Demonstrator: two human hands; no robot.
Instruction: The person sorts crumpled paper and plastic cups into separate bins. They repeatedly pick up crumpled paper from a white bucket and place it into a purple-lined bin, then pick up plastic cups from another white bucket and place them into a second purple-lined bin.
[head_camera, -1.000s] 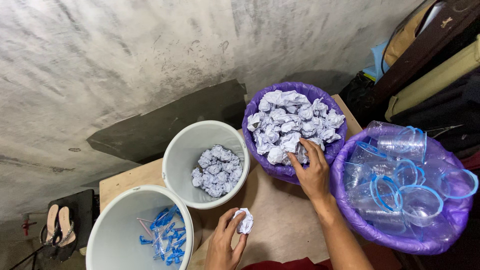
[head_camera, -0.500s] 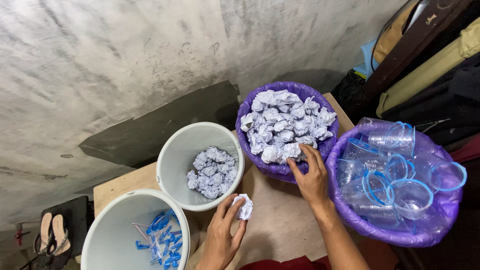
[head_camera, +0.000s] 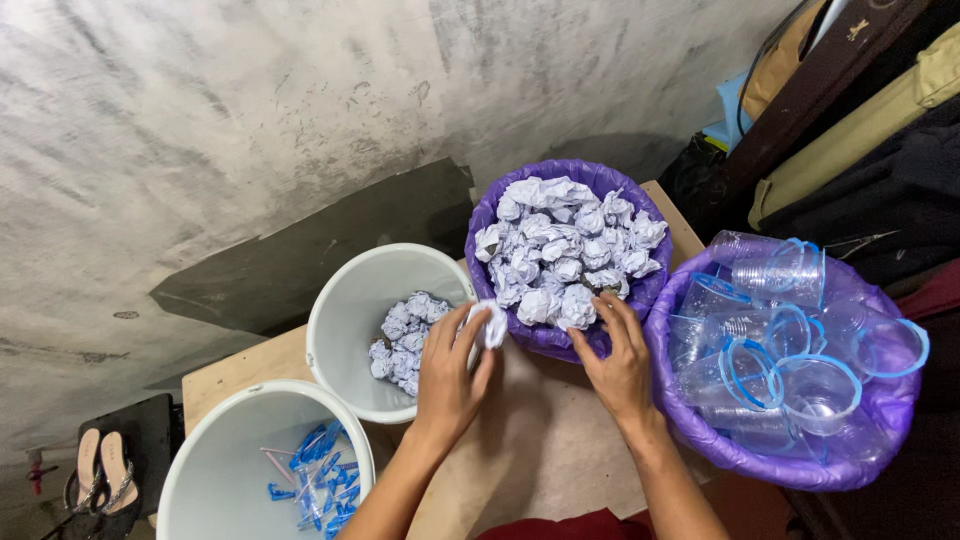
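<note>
Wooden tabletop (head_camera: 545, 440) against stained concrete wall (head_camera: 200, 120). Left hand (head_camera: 450, 375) pinches crumpled paper ball (head_camera: 490, 323) at rim of white bucket (head_camera: 345, 310). Right hand (head_camera: 620, 360), fingers loose and gripping nothing, touches paper in purple-lined basket (head_camera: 575, 175). Clear cups (head_camera: 790, 340) at right.

Rough grey plastered wall (head_camera: 250, 120); wooden table (head_camera: 545, 450); sandals (head_camera: 103, 470) on floor, lower left.

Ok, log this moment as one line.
left hand: holds paper ball at white bucket rim | right hand: on paper heap in purple bin
</note>
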